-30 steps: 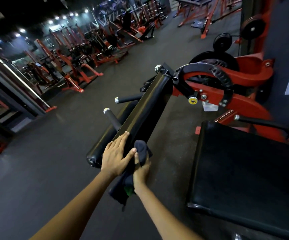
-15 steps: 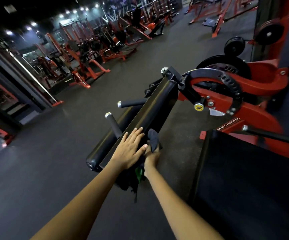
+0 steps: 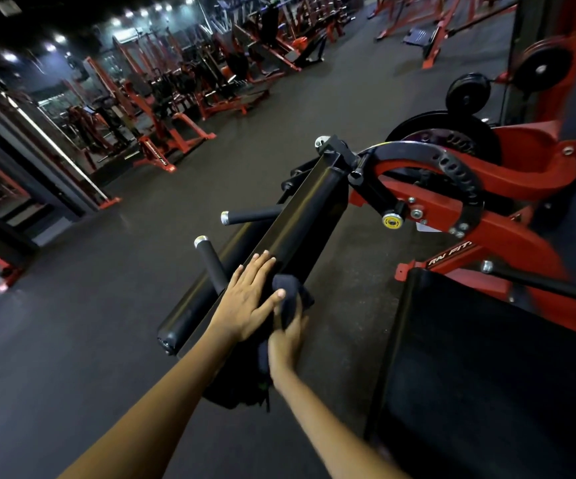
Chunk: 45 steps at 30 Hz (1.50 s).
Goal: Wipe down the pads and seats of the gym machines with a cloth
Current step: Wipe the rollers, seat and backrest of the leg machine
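Head view, the only one we have. The left hand [image 3: 245, 300] lies flat on top of the long black pad [image 3: 296, 216] of the red machine [image 3: 486, 209], fingers straight and together, released, bracing and not gripping. Just beside it, thumb touching, the right hand [image 3: 288, 335] is clenched around a dark cloth [image 3: 288, 292], bunched above the knuckles and pressed to the pad's right-hand face, with the loose tail hanging below near the pad's near end.

What has just changed: a second ago both hands sat at the pad's near end, and now they have crept a little way along it toward the pivot, the cloth riding with them. In my judgement the wiping stroke is under way, travelling away from the person.

Most of the pad's length up to the curved black bracket [image 3: 466, 188] lies ahead of the hands, so this pad reads as only begun. Two black grip handles [image 3: 252, 214] with silver caps stick out on its left side, and a round black roller [image 3: 207, 299] runs alongside it there, apart from the cloth.

At the lower right corner of the view sits a broad black seat cushion [image 3: 480, 375], well apart from either hand and, I would say, waiting its turn. Weight plates [image 3: 467, 91] hang at the upper right, and rows of red machines [image 3: 176, 98] line the dark floor [image 3: 72, 340] beyond.
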Each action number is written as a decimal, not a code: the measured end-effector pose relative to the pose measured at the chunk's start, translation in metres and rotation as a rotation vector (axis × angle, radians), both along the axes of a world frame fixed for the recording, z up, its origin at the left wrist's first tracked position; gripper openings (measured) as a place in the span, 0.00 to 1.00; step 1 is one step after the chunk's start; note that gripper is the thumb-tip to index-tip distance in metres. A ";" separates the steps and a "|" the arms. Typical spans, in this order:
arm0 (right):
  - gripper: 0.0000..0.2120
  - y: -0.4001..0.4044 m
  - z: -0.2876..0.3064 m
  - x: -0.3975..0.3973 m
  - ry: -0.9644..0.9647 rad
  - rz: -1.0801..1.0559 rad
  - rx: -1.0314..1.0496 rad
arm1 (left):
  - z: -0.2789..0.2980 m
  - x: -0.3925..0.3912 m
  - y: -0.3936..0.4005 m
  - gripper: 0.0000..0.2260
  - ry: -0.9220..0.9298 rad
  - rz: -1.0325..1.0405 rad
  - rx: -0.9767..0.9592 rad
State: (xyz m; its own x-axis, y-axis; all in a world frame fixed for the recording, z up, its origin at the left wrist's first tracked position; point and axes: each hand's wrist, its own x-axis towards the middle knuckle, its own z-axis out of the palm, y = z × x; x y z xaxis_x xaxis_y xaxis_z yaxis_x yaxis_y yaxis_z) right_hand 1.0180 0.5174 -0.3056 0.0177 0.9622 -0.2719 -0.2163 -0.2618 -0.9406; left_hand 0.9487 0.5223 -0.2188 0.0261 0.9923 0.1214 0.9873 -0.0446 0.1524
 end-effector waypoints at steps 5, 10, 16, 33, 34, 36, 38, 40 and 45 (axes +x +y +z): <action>0.31 0.016 -0.004 -0.002 0.039 -0.056 -0.058 | -0.003 -0.001 0.000 0.42 0.004 0.016 0.005; 0.29 0.043 -0.012 -0.009 -0.097 0.013 0.179 | -0.004 -0.002 0.002 0.42 -0.009 0.008 -0.007; 0.36 0.038 -0.021 -0.001 -0.039 0.047 0.187 | -0.002 -0.003 0.001 0.40 0.008 -0.008 -0.004; 0.34 0.101 0.007 0.022 -0.222 0.143 0.388 | -0.006 0.000 0.025 0.38 0.136 -0.067 -0.003; 0.32 0.091 0.001 0.020 -0.189 0.173 0.391 | -0.005 0.000 0.029 0.38 0.170 -0.090 -0.016; 0.25 0.090 -0.005 0.019 -0.134 0.207 0.404 | -0.003 0.001 0.038 0.39 0.179 -0.093 -0.060; 0.26 0.119 -0.007 0.017 -0.193 0.106 0.394 | -0.002 0.001 0.048 0.39 0.198 -0.088 -0.066; 0.27 0.153 0.000 0.018 -0.197 -0.058 0.345 | -0.001 0.002 0.058 0.39 0.213 -0.087 -0.069; 0.25 0.119 -0.009 0.012 -0.170 -0.037 0.413 | 0.000 0.007 0.088 0.44 0.181 -0.094 -0.128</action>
